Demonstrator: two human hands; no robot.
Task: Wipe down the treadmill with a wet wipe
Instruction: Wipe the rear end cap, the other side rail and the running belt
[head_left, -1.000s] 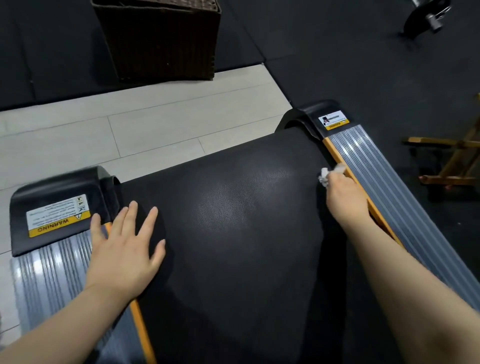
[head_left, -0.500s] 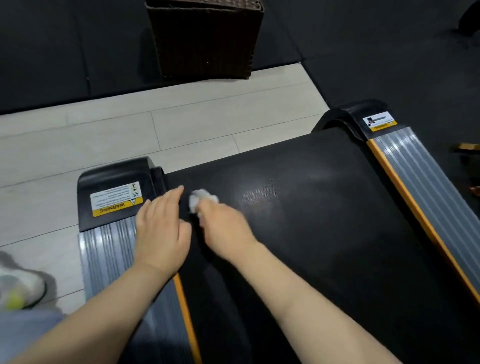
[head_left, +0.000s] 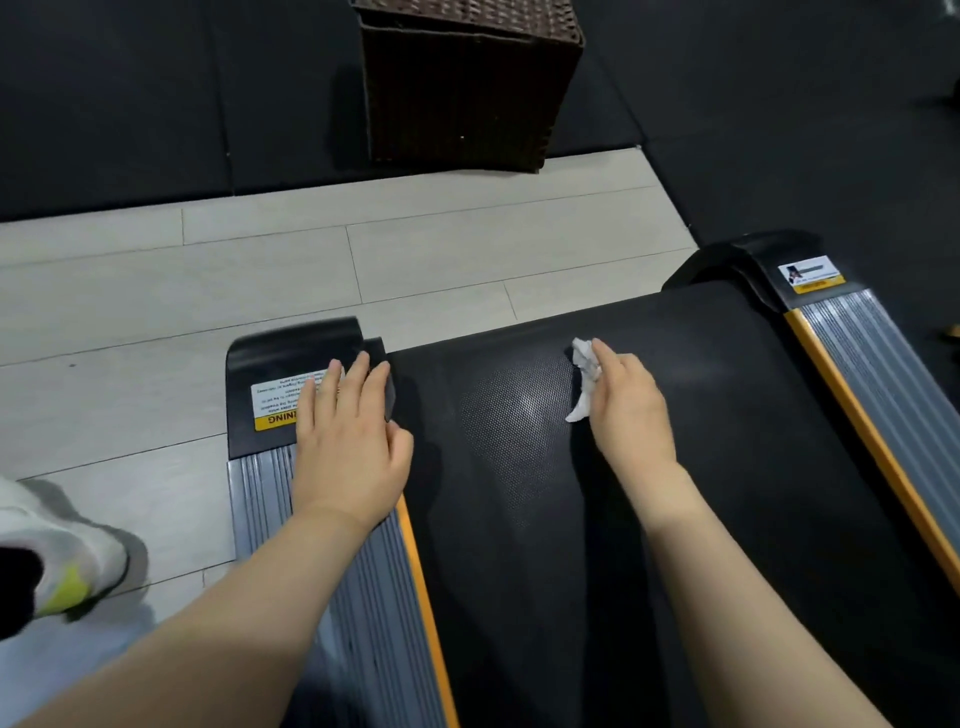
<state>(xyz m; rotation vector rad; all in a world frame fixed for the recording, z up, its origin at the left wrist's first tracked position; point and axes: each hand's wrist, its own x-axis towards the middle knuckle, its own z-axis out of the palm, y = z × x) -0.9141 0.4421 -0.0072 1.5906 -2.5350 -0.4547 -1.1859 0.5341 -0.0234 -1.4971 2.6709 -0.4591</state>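
Note:
The treadmill's black belt runs between two grey ribbed side rails with orange edges. My right hand holds a crumpled white wet wipe against the belt near its far end, around the middle of its width. My left hand lies flat with straight fingers on the left side rail, its fingertips over the black end cap and its yellow warning label.
A dark wicker basket stands on black floor mats beyond the treadmill. Pale plank flooring lies between them. A white shoe with a yellow sole is at the left edge. The right side rail runs down the right.
My right hand swept the wipe from the right edge of the belt across to the left side, and has now come back toward the middle. My left hand stayed on the left rail.

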